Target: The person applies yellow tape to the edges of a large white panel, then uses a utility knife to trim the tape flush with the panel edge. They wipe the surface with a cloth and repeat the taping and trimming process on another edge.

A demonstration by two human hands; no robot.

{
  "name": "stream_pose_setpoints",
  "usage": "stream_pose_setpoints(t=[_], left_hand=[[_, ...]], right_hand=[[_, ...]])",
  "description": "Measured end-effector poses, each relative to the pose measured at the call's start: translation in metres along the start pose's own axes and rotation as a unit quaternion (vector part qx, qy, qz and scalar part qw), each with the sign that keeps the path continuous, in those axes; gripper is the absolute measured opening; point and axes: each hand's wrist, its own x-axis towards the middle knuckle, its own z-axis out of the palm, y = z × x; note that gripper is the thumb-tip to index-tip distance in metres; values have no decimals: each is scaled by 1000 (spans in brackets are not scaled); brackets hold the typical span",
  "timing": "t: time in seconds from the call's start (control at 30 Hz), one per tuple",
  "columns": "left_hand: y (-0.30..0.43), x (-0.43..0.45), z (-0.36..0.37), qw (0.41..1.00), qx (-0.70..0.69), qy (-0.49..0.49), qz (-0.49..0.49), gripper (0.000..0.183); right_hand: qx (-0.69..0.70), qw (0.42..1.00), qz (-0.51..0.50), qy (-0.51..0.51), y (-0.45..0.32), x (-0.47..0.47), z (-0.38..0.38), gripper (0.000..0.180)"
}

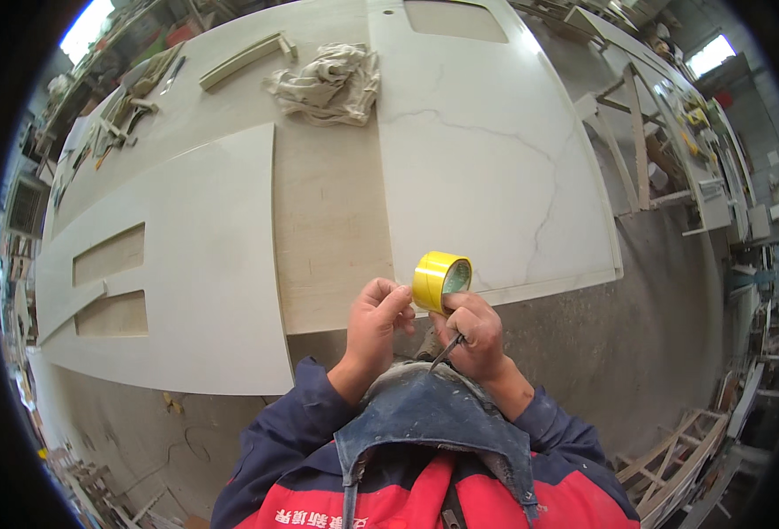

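Note:
My right hand grips a roll of yellow adhesive tape, its fingers at the lower part of the cardboard core. In the same hand is a thin, dark, pointed metal tool that slants down toward my apron. My left hand is at the roll's left edge, thumb and forefinger pinched together; whether they hold the tape's end is not plain. Ahead and to the right lies a white marble-patterned slab with grey veins. To the left is a plain white panel with two rectangular cutouts.
Bare board shows between slab and panel. A crumpled cloth and a pale angled strip lie at the back. Hand tools are heaped at far left. Wooden trestles stand on the right, a wooden frame lower right.

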Motion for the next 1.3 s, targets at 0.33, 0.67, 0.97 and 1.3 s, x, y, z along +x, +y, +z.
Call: stream_pose_setpoints(t=[0.33,0.67,0.97,1.3], left_hand=[[-11,1,-41,939,336,52,50,40],[-7,36,-59,836,546,-54,-13,47],[-4,72,-66,848,500,-133,-118,28],[-5,100,-78,822,513,-203,-142,24]], right_hand=[[387,785,465,131,104,-1,-15,27],[-8,896,441,53,170,-13,-82,29],[45,864,500,-33,21,-80,-9,29],[-265,873,374,-166,-37,-69,83,22]])
